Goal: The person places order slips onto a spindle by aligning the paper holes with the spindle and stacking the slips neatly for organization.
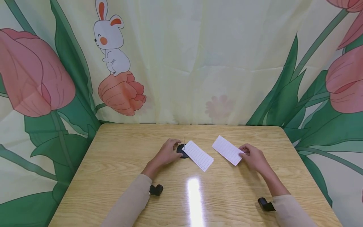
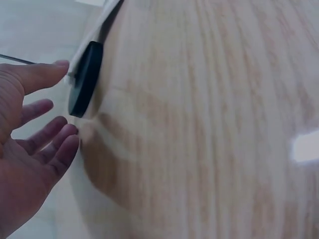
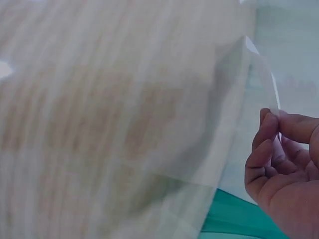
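A receipt spike with a round black base (image 1: pixel 184 154) and a thin upright rod (image 1: pixel 184 141) stands on the table. Lined white paper slips (image 1: pixel 199 156) are stuck on it at one corner and slant toward the lower right. My left hand (image 1: pixel 168 152) is at the left side of the base, thumb and fingers spread loosely around it. In the left wrist view the thumb lies near the dark base (image 2: pixel 87 79), the other fingers apart from it. My right hand (image 1: pixel 253 156) pinches another lined slip (image 1: pixel 227 150) by its right edge, above the table; it appears edge-on and slightly bowed in the right wrist view.
The wooden table (image 1: pixel 119 176) reaches back to a curtain (image 1: pixel 175 63) printed with tulips and a rabbit. A bright light reflection lies on the tabletop in front of the slips. A black wrist device (image 1: pixel 266 205) is at the right sleeve, another (image 1: pixel 156 190) at the left.
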`<state>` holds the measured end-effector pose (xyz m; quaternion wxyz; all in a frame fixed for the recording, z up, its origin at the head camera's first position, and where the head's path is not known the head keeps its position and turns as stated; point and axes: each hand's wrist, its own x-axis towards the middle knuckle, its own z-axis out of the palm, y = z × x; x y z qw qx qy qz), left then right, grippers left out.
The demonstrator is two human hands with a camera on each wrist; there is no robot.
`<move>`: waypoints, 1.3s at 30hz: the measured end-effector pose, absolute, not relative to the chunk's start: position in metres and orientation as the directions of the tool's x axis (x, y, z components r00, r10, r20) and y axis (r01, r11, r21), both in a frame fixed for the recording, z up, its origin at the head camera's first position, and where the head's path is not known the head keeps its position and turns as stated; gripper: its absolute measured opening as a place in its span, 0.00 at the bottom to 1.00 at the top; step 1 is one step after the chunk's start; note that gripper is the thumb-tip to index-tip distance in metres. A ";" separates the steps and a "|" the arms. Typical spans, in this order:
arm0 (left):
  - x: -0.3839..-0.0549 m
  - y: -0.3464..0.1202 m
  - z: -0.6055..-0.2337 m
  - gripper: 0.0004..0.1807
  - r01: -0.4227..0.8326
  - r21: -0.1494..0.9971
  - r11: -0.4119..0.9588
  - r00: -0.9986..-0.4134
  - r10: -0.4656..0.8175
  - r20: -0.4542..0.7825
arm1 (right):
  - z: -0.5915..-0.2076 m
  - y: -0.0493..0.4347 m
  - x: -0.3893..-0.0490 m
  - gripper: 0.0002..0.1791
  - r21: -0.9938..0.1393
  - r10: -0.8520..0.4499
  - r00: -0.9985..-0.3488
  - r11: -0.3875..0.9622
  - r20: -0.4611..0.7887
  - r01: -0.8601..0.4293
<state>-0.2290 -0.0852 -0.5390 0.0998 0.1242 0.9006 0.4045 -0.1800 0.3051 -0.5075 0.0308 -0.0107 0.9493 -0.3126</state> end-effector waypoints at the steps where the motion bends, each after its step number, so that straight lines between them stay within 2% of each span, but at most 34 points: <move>1: -0.229 -0.086 -0.537 0.32 0.150 0.757 0.636 -0.949 0.307 -0.071 | -0.505 0.305 -0.180 0.10 -0.598 -0.040 -0.998 0.801 -0.046 -0.004; 13: -0.229 -0.098 -0.508 0.26 0.184 0.800 0.571 -0.954 0.301 0.005 | -0.475 0.296 -0.179 0.13 -0.655 -0.054 -0.998 0.754 0.015 -0.050; 22: -0.227 -0.101 -0.485 0.20 0.249 0.797 0.550 -0.954 0.280 0.105 | -0.456 0.286 -0.181 0.13 -0.673 -0.083 -0.995 0.733 0.062 -0.103; 29: -0.225 -0.094 -0.464 0.15 0.330 0.789 0.518 -0.939 0.266 0.218 | -0.441 0.274 -0.183 0.13 -0.663 -0.110 -0.987 0.732 0.115 -0.158; 39: -0.226 -0.076 -0.441 0.14 0.362 0.815 0.452 -0.926 0.272 0.261 | -0.427 0.251 -0.190 0.12 -0.691 -0.145 -0.974 0.686 0.176 -0.228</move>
